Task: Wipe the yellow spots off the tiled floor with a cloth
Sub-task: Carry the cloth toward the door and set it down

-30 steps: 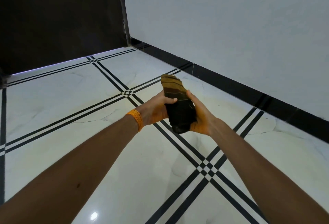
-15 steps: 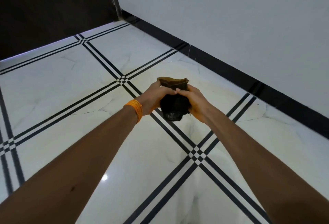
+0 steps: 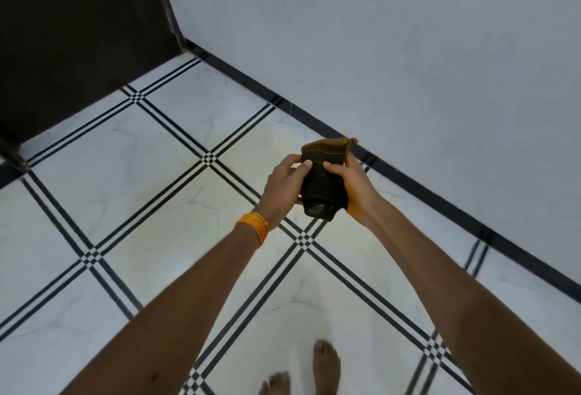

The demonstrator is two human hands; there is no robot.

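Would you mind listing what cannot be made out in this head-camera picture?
- Cloth: its middle is hidden by the left hand and right hand clutching it.
- Bare feet: cut off by the bottom edge.
- Yellow staining on the floor: faint, its edges unclear.
- Dark panel: too dark to identify.

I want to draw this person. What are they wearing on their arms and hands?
Both arms are bare, with no sleeves showing. The left hand has no glove or ring that I can see, but its wrist wears an orange band that looks like wound thread. The right hand is bare too, with nothing on its wrist. The feet at the bottom are bare as well.
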